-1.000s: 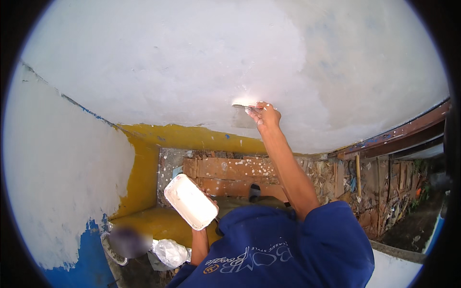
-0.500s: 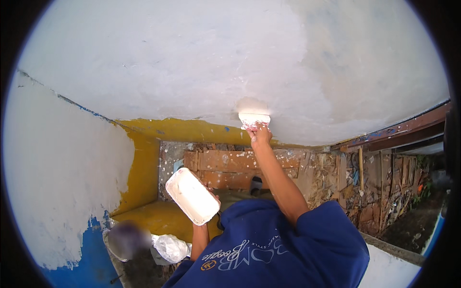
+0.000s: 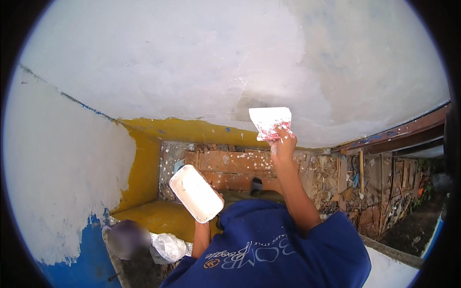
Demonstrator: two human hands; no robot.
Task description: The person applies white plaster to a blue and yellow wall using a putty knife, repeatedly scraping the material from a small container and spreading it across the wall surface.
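In my right hand [image 3: 285,145] is a wide putty knife [image 3: 270,120], its blade coated white and its red handle end smeared with white. The fingers wrap round it, close to the white-coated wall [image 3: 192,62]. Whether the blade touches the wall I cannot tell. A greyish damp-looking patch [image 3: 247,103] shows on the wall just left of the blade. Lower left, my left hand [image 3: 219,194] holds a white rectangular tub [image 3: 196,193] from beneath and behind; most of its fingers are hidden by the tub. White paste smears the tub's inside.
A yellow-painted band [image 3: 192,132] runs along the wall's foot and corner. Orange-brown boards [image 3: 230,163] and debris [image 3: 326,177] cover the ground. A crumpled silvery plastic bag [image 3: 170,247] sits at lower left. A brown beam [image 3: 398,134] and an upright stick [image 3: 361,171] are at right.
My right hand has moved the putty knife rightward, and more of its blade now faces me. The tub in my left hand has shifted slightly right.
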